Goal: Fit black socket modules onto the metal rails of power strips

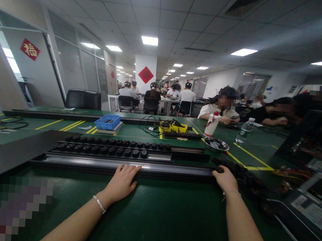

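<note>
A long black track with a shiny metal strip (174,169) lies crosswise on the green table in front of me. My left hand (123,179) rests on the track's near edge, left of its right half, fingers stretched out and holding nothing. At the track's right end, my right hand (227,180) pinches a small dark round part (220,169), partly hidden by the fingers. Behind this track, two more tracks carry rows of black round socket-like modules (136,153). A pile of similar-looking black parts (252,183) lies to the right of my right hand.
Beyond the tracks stand a blue basket (107,122), a yellow tray (179,128), a metal bowl (216,144), a white cup (211,125) and a water bottle (244,131). An opened computer case (310,206) is at the right. People sit across the table.
</note>
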{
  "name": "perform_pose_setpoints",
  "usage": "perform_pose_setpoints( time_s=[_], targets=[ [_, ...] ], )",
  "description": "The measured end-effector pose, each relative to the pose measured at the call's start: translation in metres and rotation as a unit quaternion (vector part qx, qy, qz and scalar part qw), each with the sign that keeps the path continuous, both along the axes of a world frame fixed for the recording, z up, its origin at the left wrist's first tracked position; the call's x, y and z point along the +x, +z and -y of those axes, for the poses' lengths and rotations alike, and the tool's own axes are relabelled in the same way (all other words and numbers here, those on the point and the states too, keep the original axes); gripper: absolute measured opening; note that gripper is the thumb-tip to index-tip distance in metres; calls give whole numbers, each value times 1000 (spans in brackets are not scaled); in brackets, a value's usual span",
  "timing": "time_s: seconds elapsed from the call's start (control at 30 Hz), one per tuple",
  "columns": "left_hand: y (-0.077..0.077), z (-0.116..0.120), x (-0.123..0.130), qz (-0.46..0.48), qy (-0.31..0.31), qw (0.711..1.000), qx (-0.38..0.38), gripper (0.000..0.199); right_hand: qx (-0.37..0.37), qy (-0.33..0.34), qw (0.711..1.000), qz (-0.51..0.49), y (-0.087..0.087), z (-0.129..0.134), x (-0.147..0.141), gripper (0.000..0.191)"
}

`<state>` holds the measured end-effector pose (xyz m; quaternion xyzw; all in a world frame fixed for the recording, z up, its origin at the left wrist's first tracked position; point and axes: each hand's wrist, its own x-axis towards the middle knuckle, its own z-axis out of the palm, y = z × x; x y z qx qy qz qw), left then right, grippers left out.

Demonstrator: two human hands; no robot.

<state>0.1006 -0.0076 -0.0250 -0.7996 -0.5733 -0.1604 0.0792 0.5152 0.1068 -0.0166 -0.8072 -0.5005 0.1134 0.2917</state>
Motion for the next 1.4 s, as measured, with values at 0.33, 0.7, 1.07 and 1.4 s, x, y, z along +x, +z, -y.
perform_pose_setpoints(
  time_s=[0.33,0.7,1.07,1.4],
  targets=[
    [0,0,0,-3,0,1000,0,55,0,-5,1000,-2,1,2,2,55],
    [0,0,0,-4,-1,1000,3,56,4,-21,1000,4,4,5,2,51],
    [0,0,-1,-2,-3,1000,1,56,-5,-16,1000,2,3,3,7,52],
    [1,0,-1,-5,0,1000,0,54,29,-53,998,-14,-1,4,11,50]
  ],
)
